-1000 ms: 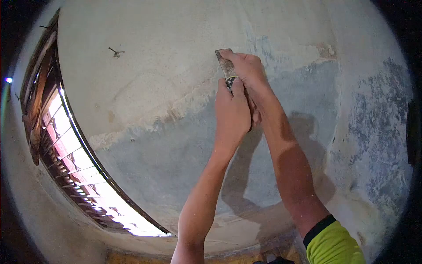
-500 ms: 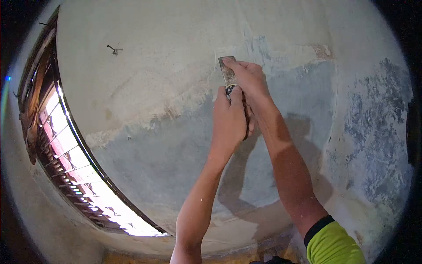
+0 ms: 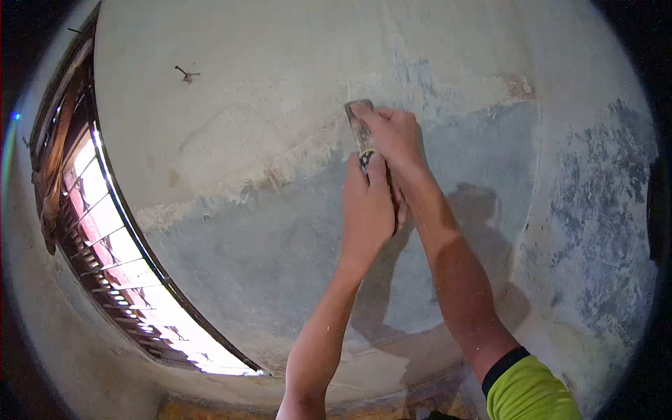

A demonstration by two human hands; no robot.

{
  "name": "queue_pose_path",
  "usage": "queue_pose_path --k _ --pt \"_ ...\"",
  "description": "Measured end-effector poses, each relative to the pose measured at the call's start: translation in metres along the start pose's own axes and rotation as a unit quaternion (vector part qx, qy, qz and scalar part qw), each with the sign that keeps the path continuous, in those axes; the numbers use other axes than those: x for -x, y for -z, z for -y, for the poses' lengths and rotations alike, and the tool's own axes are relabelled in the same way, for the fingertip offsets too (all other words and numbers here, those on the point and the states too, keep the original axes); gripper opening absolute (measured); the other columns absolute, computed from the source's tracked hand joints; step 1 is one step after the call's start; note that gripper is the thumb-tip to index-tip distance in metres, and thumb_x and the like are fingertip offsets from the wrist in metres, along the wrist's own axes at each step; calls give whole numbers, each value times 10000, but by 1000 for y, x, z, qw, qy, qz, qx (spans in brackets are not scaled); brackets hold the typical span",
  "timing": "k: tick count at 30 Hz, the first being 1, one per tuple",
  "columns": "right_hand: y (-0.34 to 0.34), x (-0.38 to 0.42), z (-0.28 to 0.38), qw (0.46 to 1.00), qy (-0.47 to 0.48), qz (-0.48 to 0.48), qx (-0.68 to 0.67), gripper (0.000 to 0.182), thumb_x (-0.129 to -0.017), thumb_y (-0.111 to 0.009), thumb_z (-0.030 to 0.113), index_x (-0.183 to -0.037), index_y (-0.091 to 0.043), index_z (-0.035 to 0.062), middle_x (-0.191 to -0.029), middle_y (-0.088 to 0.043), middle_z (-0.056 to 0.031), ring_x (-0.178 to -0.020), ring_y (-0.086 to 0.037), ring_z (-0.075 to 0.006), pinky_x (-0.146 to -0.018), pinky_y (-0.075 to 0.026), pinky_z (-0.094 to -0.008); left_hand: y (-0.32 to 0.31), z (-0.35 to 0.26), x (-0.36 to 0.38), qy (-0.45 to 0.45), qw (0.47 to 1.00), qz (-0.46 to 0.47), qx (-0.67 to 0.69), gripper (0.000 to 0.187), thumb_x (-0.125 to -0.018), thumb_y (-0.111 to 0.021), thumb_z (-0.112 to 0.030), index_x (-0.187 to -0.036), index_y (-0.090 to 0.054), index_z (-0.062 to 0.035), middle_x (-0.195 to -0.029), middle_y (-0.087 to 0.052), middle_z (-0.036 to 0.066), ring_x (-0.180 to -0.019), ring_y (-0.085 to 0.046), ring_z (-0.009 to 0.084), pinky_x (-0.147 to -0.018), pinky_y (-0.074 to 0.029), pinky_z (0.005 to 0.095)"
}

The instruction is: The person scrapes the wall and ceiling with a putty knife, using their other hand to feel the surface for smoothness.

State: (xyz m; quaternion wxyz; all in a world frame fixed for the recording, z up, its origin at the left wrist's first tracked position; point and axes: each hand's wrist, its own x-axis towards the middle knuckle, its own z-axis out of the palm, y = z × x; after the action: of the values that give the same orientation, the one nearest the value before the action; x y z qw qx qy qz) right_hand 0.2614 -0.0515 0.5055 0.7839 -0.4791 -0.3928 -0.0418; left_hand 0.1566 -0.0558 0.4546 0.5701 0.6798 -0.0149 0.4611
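A flat-bladed scraper (image 3: 360, 133) with a worn, stained blade is held up before the wall, its blade pointing upward. My left hand (image 3: 369, 210) is wrapped round its dark handle, thumb lying up along it. Higher up, my right hand (image 3: 399, 143) grips the blade, thumb pressed on its face near the top edge. The blade's end overlaps the ragged border on the wall (image 3: 266, 280) between the pale upper coat and the grey-blue lower area. Most of the handle is hidden behind my left hand.
A barred window (image 3: 105, 217) with a dark wooden frame lets in bright light at left. A nail (image 3: 187, 73) sticks out of the wall at upper left. To the right, the adjoining wall (image 3: 595, 217) has patchy blue-grey paint.
Both hands and the scraper have moved slightly down the wall. My grip on handle and blade looks the same.
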Motion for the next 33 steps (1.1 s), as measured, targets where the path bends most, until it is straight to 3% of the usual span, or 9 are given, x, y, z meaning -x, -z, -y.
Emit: queue_pose_path --k 2,5,8,11,14,23,26,29,33 --pt "3 2 12 999 -35 13 -38 355 -802 -731 297 -659 -673 -23 -562 -584 -21 -540 -484 -83 -509 -413 -321 -2 4 -3 14 1000 -14 5 200 -1026 -369 -244 -953 -403 -61 -620 -445 37 -364 -420 143 -345 -341 295" --pt "6 8 -2 999 -13 33 41 321 -867 -693 289 -875 -709 -32 -718 -646 -19 -615 -540 -91 -571 -434 -276 -1 3 11 42 999 -18 9 199 -1027 -365 -245 -954 -404 -64 -621 -447 38 -363 -423 144 -342 -340 295" --pt "5 11 -2 999 -25 31 36 324 -866 -692 291 -881 -709 -32 -720 -649 -21 -616 -541 -90 -572 -434 -273 4 3 11 39 999 0 13 199 -1026 -361 -246 -954 -406 -67 -621 -448 36 -370 -429 143 -344 -343 292" --pt "-1 3 -2 999 7 0 -38 376 -809 -722 318 -717 -687 -45 -579 -611 -47 -541 -528 -112 -534 -441 -323 2 1 2 31 1000 -2 0 202 -1025 -361 -250 -950 -409 -70 -624 -451 32 -381 -437 142 -347 -348 289" --pt "5 12 0 999 -12 36 18 334 -860 -698 309 -882 -710 -24 -724 -651 -26 -620 -544 -91 -579 -438 -272 0 1 16 43 999 -13 -4 214 -1023 -371 -259 -938 -414 -67 -628 -454 30 -387 -440 140 -355 -353 291" --pt "-2 2 9 999 -13 28 12 359 -856 -706 340 -823 -707 -17 -699 -637 -20 -611 -548 -107 -581 -443 -282 2 -4 3 28 999 -33 -30 217 -1024 -379 -262 -940 -419 -65 -631 -450 33 -395 -433 128 -353 -345 286" --pt "5 12 -11 996 -67 44 -34 359 -848 -717 352 -792 -700 -2 -691 -623 -22 -616 -543 -105 -579 -438 -281 4 1 15 62 998 -18 -27 216 -1024 -388 -265 -942 -420 -67 -638 -449 32 -399 -431 122 -352 -343 282" --pt "-9 2 8 1000 18 -18 -1 321 -853 -717 316 -763 -691 9 -671 -607 -17 -603 -529 -87 -561 -429 -276 12 -3 -8 48 999 1 1 227 -1027 -390 -277 -952 -422 -66 -640 -450 33 -395 -427 120 -354 -345 280" --pt "-8 -6 16 998 -33 22 -48 316 -853 -716 312 -801 -700 1 -687 -626 -31 -610 -549 -100 -570 -443 -279 8 -11 -16 26 999 -26 -36 243 -1031 -385 -291 -942 -418 -68 -638 -452 32 -387 -428 125 -357 -348 280"
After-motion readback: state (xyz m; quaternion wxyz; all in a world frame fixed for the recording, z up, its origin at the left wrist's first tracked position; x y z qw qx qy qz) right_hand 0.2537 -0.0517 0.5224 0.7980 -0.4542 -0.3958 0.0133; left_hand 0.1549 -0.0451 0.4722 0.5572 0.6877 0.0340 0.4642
